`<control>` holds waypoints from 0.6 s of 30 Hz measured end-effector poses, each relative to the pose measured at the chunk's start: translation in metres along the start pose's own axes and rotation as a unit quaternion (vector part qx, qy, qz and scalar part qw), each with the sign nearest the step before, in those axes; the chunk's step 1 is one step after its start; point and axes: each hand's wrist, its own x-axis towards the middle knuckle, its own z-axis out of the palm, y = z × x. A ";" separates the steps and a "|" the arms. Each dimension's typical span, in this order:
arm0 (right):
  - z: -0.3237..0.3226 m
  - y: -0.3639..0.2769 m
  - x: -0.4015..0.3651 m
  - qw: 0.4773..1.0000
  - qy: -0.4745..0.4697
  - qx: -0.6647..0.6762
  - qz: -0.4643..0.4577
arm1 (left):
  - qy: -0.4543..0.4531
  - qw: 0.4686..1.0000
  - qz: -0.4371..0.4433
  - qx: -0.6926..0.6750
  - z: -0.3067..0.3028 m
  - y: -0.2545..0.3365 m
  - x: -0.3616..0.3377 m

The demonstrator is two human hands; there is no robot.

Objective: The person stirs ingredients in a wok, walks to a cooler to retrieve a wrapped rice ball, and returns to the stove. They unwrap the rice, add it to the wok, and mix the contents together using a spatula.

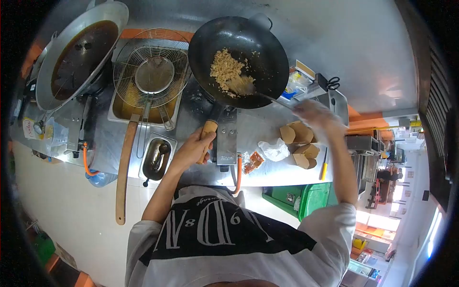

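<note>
A black wok (267, 57) sits on the stove, with fried rice (224, 68) gathered on its left side. My left hand (192, 148) is wrapped round the wok's wooden handle (209, 128). In my right hand (315, 117), blurred by motion, is the handle end of a metal spatula (275, 100); its blurred head is in the rice. Below the wok's right side, two open brown takeout boxes (297, 132) stand on the steel counter. A crumpled white plastic bag (274, 150) and red sauce packets (253, 162) lie beside them.
A large pan of dark liquid (111, 29) stands at far left. Round wire strainers (154, 75) rest over an oil-filled tray, a long wooden handle (125, 177) jutting past the counter edge. A yellow-handled knife (324, 171) lies at right, above a green bin (313, 198).
</note>
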 end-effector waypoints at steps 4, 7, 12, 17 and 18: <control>0.030 -0.016 0.061 0.955 0.265 -0.042 0.123 | -0.009 0.999 0.001 0.034 0.000 0.004 0.004; -0.010 -0.021 0.037 0.930 0.303 -0.064 0.199 | 0.046 0.993 0.001 0.106 -0.003 0.008 0.005; -0.050 0.040 -0.017 0.962 0.198 -0.145 0.115 | 0.067 0.993 -0.001 0.098 -0.035 0.006 0.028; 0.049 0.118 0.040 0.970 0.134 -0.195 -0.051 | 0.073 0.995 0.044 0.060 -0.043 -0.012 0.043; 0.059 0.099 0.063 0.978 0.194 -0.033 0.073 | 0.071 0.994 0.052 0.057 -0.041 -0.013 0.045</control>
